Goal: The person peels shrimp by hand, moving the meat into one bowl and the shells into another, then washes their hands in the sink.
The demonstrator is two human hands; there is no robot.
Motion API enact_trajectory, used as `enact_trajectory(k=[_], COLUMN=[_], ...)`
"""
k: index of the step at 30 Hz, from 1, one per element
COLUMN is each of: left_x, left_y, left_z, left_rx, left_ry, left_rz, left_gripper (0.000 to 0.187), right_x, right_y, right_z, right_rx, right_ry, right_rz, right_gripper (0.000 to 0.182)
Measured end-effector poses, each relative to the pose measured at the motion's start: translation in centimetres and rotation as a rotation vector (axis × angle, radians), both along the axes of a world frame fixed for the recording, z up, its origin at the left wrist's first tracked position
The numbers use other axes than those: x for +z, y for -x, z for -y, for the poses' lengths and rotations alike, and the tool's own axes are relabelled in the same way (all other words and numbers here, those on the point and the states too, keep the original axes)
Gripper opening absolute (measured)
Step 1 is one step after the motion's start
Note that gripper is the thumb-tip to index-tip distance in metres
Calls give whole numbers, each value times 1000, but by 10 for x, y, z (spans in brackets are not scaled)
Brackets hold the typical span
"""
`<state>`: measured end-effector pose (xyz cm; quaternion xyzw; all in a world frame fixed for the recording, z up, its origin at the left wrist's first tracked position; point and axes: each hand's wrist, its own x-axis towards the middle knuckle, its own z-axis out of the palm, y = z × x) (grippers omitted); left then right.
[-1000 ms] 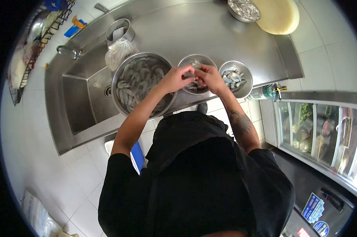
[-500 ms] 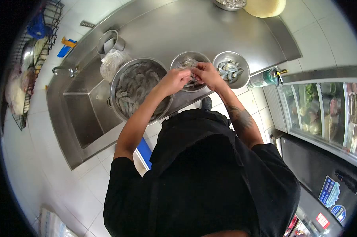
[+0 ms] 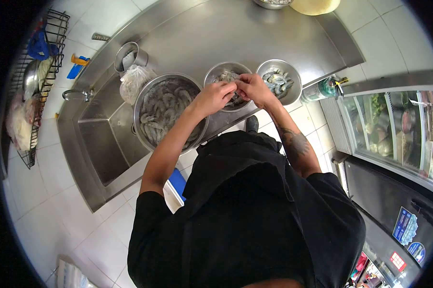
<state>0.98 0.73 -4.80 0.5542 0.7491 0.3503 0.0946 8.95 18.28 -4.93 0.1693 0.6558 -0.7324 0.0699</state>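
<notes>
Shifted slightly toward the right side of the middle bowl [image 3: 216, 69]: our left hand [image 3: 213, 98] and right hand [image 3: 257, 90], fingertips pinched, likely so bits drop inside; contents of our grip, we cannot tell.

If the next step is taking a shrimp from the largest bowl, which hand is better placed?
Probably the left hand: it is nearest the largest bowl, and its forearm passes over that bowl's rim. The right hand is on the far side of the left, near the smaller bowls.
</notes>
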Motion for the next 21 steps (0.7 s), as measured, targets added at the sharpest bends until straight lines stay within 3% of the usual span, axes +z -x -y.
enact_trajectory(k=[5, 7, 10, 13, 16, 21], left_x=[-3, 1, 9, 5, 5, -5], left_y=[0, 2, 0, 1, 2, 17], left_z=[-2, -2, 0, 3, 10, 20], left_rx=[13, -11, -17, -56, -62, -24], left_ry=[-45, -23, -103, -139, -111, 72], left_rz=[-118, -1, 126, 66, 94, 56], left_gripper=[12, 10, 10, 6, 7, 16], right_x=[-5, -3, -1, -3, -2, 15], right_y=[2, 1, -4, -7, -15, -32], right_z=[-5, -7, -6, -15, -39, -86], right_rx=[2, 0, -59, -82, -98, 90], right_ry=[-85, -148, -20, 103, 17, -286], right_rz=[23, 49, 13, 31, -12, -39], right_gripper=[22, 22, 23, 18, 18, 16])
